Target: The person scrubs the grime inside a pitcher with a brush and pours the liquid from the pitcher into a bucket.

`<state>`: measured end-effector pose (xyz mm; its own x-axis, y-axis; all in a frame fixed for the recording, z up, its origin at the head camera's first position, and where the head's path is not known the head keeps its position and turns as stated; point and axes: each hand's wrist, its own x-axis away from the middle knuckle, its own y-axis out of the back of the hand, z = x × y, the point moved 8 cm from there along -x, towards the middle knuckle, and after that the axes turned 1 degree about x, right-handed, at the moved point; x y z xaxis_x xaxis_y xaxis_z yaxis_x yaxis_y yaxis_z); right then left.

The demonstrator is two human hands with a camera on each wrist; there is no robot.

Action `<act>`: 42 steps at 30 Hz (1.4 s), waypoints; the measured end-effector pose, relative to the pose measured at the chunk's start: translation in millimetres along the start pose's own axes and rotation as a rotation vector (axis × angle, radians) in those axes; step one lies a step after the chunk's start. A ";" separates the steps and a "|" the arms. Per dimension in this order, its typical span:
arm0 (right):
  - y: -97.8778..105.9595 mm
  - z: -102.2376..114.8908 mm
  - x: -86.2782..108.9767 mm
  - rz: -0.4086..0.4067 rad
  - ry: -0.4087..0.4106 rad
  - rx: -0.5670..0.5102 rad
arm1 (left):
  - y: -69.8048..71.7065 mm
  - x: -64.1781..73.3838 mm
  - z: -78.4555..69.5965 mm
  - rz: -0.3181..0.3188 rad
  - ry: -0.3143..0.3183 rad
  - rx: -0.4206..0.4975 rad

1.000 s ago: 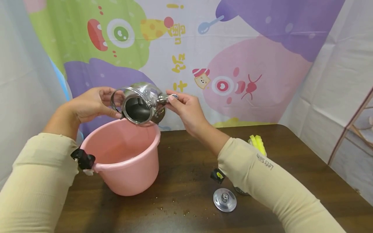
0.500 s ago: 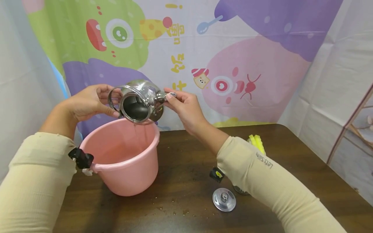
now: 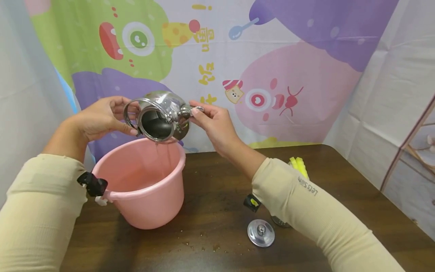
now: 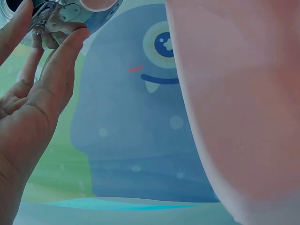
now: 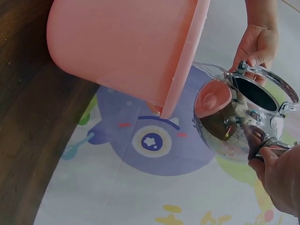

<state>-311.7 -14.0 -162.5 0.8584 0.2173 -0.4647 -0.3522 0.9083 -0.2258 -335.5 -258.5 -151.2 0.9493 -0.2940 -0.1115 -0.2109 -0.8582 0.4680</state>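
Note:
A shiny metal kettle (image 3: pixel 163 113) is tipped on its side above the pink bucket (image 3: pixel 149 207), its round mouth facing down toward the bucket. Thin streams of water fall from the kettle's rim into the bucket, which has water in it. My left hand (image 3: pixel 98 119) holds the kettle on the handle side, thumb and fingertips near the handle's (image 5: pixel 272 77) lower joint. With thumb and fingers my right hand (image 3: pixel 215 126) pinches the spout (image 3: pixel 186 111). In the left wrist view only part of the kettle (image 4: pixel 56 18) shows.
The kettle's lid (image 3: pixel 261 233) lies on the brown table (image 3: pixel 210 196), with a dark round piece (image 3: pixel 280 221) partly hidden by my right sleeve. Something yellow (image 3: pixel 299 168) stands beyond that sleeve. Water drops dot the table front. A cartoon cloth (image 3: pixel 204 56) hangs behind.
Both hands have moved the kettle slightly up and left. Thin water streams now fall from its rim; one second ago none were plainly visible.

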 end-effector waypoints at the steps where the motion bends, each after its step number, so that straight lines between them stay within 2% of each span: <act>1: -0.5 0.7 0.2 0.001 0.002 0.002 | 0.1 0.1 -0.2 -0.001 -0.003 0.001; 9: -2.4 2.9 1.1 0.013 0.018 0.016 | 0.1 0.3 -1.2 -0.007 -0.017 0.016; 23: -2.3 4.7 3.3 0.054 0.056 0.064 | 1.6 -0.8 0.6 -0.024 -0.018 -0.015; 31: -3.4 6.1 4.5 0.070 0.077 0.088 | 1.6 -0.4 1.1 -0.034 -0.018 0.030; 42: -4.7 7.8 4.7 0.077 0.091 0.124 | 3.2 -1.1 0.4 -0.054 -0.032 0.039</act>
<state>-303.1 -14.5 -157.0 0.7913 0.2603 -0.5533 -0.3626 0.9284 -0.0818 -337.3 -261.1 -150.0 0.9517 -0.2595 -0.1644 -0.1687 -0.8887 0.4263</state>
